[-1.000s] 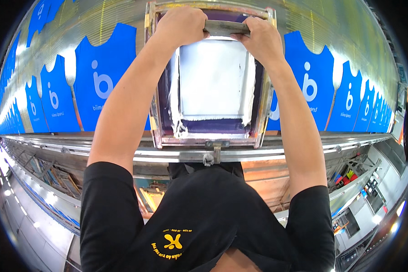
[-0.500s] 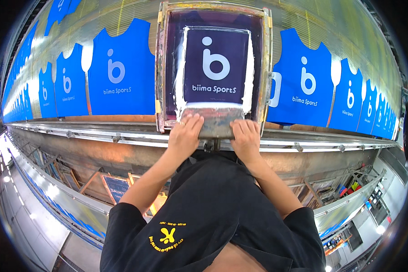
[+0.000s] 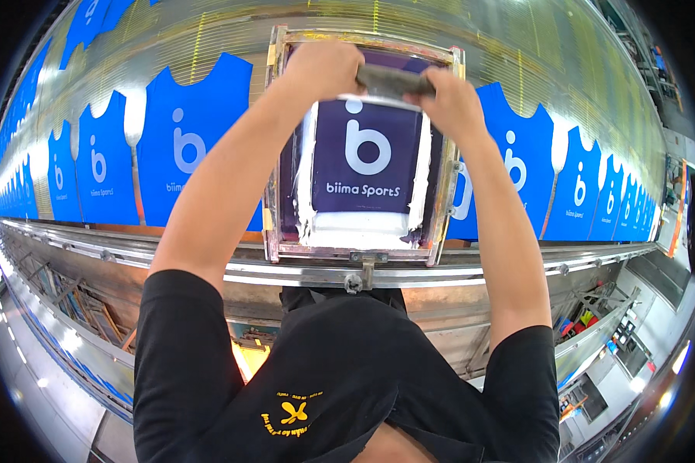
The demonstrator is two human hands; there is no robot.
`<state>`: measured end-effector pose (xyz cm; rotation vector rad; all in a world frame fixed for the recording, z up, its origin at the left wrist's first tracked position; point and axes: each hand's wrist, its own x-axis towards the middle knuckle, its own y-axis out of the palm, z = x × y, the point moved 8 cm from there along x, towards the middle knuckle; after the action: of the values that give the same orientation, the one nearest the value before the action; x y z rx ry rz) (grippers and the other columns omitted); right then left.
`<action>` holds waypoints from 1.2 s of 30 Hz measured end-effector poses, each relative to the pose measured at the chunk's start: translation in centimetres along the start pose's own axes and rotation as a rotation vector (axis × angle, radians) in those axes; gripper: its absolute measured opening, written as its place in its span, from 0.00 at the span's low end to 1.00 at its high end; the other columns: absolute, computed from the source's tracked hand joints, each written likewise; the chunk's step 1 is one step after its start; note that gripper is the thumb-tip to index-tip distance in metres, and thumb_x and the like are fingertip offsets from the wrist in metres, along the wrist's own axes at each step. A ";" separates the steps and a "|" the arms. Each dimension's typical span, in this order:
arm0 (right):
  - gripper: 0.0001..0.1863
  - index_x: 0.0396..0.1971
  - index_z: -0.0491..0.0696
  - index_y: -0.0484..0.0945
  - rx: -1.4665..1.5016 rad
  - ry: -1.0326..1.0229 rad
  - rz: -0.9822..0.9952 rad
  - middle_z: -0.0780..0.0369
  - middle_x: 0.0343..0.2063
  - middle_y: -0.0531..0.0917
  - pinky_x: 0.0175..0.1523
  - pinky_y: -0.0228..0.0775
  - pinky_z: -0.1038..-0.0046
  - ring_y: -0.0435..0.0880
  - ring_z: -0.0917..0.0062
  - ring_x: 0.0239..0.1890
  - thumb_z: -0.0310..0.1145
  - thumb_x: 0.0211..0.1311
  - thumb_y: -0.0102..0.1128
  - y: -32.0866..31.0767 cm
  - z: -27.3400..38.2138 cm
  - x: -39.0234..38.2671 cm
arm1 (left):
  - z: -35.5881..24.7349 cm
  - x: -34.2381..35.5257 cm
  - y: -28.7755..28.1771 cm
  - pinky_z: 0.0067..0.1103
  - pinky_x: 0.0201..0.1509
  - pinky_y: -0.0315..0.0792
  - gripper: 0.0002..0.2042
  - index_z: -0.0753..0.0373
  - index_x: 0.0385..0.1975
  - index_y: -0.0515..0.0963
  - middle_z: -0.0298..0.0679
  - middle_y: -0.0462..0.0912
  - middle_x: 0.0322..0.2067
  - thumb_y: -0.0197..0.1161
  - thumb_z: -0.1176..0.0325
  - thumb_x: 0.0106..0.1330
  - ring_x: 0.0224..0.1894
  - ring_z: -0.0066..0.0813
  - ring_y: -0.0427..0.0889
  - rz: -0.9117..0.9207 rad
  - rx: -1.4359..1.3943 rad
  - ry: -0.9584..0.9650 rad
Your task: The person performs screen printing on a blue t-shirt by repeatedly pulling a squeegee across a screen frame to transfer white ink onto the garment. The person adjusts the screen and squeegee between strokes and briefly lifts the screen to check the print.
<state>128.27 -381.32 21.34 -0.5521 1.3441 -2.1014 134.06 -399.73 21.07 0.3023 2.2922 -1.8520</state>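
A squeegee (image 3: 396, 81) lies across the far end of a framed printing screen (image 3: 273, 224), gripped at both ends. Wrapped round its left end is my left hand (image 3: 324, 68); round its right end, my right hand (image 3: 449, 99). Both hands are somewhat blurred, and the blade's lower edge is partly hidden. The dark purple mesh (image 3: 398, 123) shows a pale rounded logo with lettering below it. White ink (image 3: 363, 224) is pooled along the near end of the mesh and streaked down both sides.
Blue cut shirt panels (image 3: 100, 158) with pale prints lie in a row to the left. More blue panels (image 3: 575, 197) continue to the right, one partly under the frame's edge. A metal rail (image 3: 286, 272) runs along the table's near edge, with a clamp (image 3: 353, 282) below the screen.
Both hands have moved the squeegee from the near end of the screen to its far end, arms now stretched forward. White ink left at the near end is now exposed.
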 end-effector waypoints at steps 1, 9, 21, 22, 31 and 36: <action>0.20 0.36 0.46 0.84 0.013 -0.001 -0.020 0.55 0.33 0.87 0.46 0.77 0.53 0.87 0.54 0.41 0.47 0.59 0.78 0.2 -0.4 1.6 | 0.6 1.2 -0.2 0.41 0.49 0.83 0.20 0.53 0.40 0.89 0.39 0.90 0.37 0.75 0.43 0.60 0.44 0.45 0.90 -0.019 -0.011 -0.016; 0.15 0.36 0.48 0.83 0.013 -0.075 -0.012 0.56 0.34 0.85 0.51 0.74 0.57 0.84 0.56 0.41 0.32 0.50 0.80 3.3 2.3 -10.6 | -3.8 -9.9 6.7 0.37 0.41 0.81 0.12 0.55 0.31 0.86 0.38 0.87 0.29 0.75 0.54 0.58 0.37 0.40 0.90 -0.155 -0.048 -0.008; 0.19 0.32 0.47 0.84 0.003 -0.180 -0.055 0.55 0.31 0.86 0.42 0.76 0.56 0.85 0.53 0.34 0.44 0.53 0.83 0.6 0.9 -4.0 | -2.2 -4.8 1.4 0.41 0.46 0.82 0.18 0.55 0.33 0.88 0.40 0.90 0.34 0.74 0.45 0.60 0.43 0.45 0.90 -0.100 -0.026 -0.015; 0.20 0.32 0.46 0.84 -0.011 -0.202 -0.119 0.55 0.31 0.86 0.41 0.77 0.56 0.85 0.53 0.33 0.45 0.53 0.83 0.0 0.5 -1.2 | -1.5 -2.5 -0.1 0.40 0.48 0.82 0.18 0.54 0.34 0.89 0.40 0.90 0.35 0.74 0.45 0.60 0.43 0.45 0.90 -0.136 0.024 -0.007; 0.19 0.33 0.48 0.83 -0.009 -0.186 -0.109 0.58 0.29 0.84 0.45 0.75 0.59 0.84 0.58 0.36 0.42 0.50 0.84 3.1 2.0 -9.6 | -3.8 -9.3 6.3 0.38 0.42 0.81 0.16 0.54 0.32 0.86 0.37 0.88 0.29 0.74 0.47 0.61 0.36 0.43 0.89 -0.168 -0.045 -0.028; 0.19 0.33 0.48 0.82 0.111 -0.136 0.000 0.59 0.31 0.84 0.49 0.71 0.61 0.84 0.61 0.39 0.36 0.47 0.85 2.9 5.2 -21.4 | -9.7 -19.6 9.7 0.37 0.41 0.81 0.16 0.55 0.30 0.86 0.38 0.87 0.28 0.76 0.48 0.58 0.36 0.42 0.89 -0.104 -0.184 -0.018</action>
<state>148.14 -371.56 20.07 -0.6358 1.1441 -2.0836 155.44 -389.19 19.13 0.1415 2.4867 -1.6640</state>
